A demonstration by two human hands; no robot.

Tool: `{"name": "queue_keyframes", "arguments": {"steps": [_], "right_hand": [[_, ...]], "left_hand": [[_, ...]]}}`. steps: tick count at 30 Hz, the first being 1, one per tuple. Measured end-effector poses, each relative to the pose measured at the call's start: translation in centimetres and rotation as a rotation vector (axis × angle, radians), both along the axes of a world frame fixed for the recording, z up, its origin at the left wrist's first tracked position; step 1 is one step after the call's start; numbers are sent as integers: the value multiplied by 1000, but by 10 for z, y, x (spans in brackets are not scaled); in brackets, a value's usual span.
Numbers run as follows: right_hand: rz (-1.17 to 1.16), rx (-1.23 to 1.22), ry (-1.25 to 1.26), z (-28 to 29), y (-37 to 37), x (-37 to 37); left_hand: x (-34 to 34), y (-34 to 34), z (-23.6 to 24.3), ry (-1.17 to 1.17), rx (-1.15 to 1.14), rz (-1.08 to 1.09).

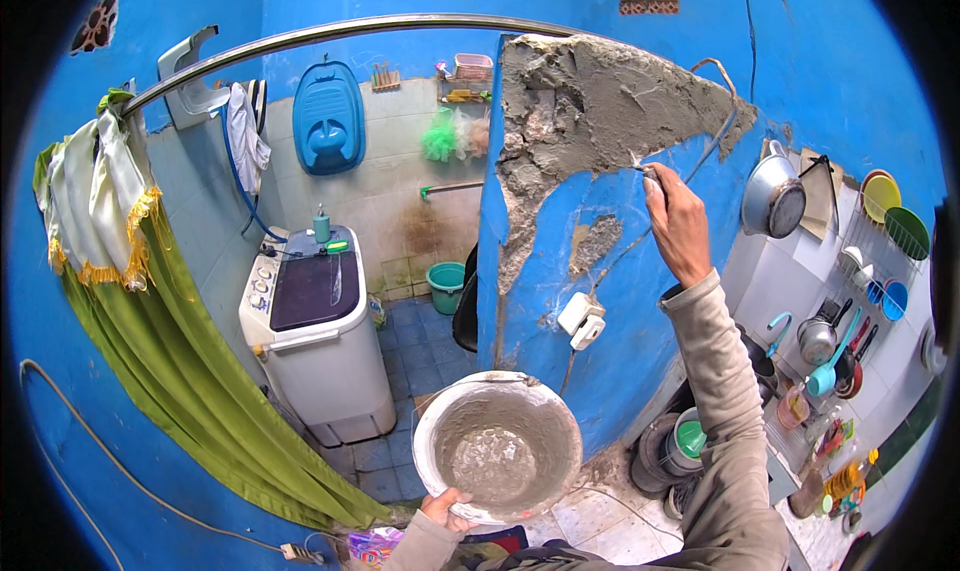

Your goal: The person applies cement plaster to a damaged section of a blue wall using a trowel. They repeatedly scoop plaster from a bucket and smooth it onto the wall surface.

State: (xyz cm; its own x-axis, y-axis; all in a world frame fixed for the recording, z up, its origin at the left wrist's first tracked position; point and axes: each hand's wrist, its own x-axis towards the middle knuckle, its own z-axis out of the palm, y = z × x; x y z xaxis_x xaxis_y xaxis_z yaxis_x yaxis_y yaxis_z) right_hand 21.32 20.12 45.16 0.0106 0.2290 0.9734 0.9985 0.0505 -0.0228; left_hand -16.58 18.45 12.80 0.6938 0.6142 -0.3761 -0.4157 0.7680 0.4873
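My left hand grips the near left rim of a mortar-caked bucket, tilted so that its inside shows. Wet grey mortar coats its walls and bottom. My right arm is raised to the blue partition wall, and my right hand is closed round a small trowel. Only a bit of the trowel shows past the fingers, at the lower edge of the rough grey plaster. A lower patch of the wall is bare of paint. Beneath it hangs a white socket with a plug.
A cable runs down across the partition. On the left stand a washing machine and a green curtain hanging from a metal rail. To the right are a dish rack, pans and stacked buckets.
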Motion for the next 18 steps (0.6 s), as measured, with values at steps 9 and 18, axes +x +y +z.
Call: {"name": "queue_keyframes", "arguments": {"steps": [9,18], "right_hand": [[196,-132,471,-10,9,-33],[-258,10,-172,5,11,-36]], "left_hand": [[0,3,-15,-26,-15,123],[-4,13,-48,61,-44,119]]}}
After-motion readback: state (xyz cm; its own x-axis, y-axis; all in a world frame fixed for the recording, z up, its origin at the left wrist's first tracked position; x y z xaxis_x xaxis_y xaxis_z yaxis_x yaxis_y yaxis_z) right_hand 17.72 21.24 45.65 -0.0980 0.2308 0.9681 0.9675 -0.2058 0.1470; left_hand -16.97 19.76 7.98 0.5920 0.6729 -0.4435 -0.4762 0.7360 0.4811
